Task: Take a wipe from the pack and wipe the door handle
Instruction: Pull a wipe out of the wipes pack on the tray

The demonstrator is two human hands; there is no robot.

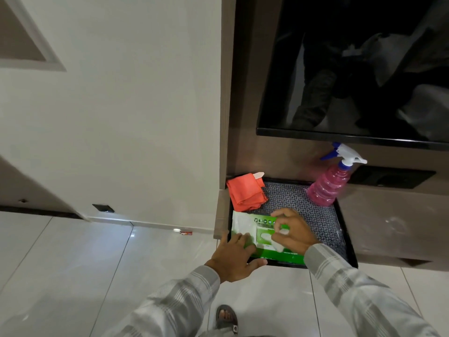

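While the left hand (pixel 234 256) lies flat with fingers spread on the near-left corner of the wipe pack (pixel 252 229), pinning it without gripping, the right hand (pixel 292 231) sits over the pack's central opening, its grip pinched closed on a white wipe (pixel 281 239) partly drawn out. Pack lies in the black tray (pixel 346 229), long axis left to right. Beyond the pack: an orange cloth (pixel 245 193), then a pink spray bottle (pixel 329 184). No door handle is identifiable.

Head camera looks steeply down, close over the tray (pixel 343 229); one view only.
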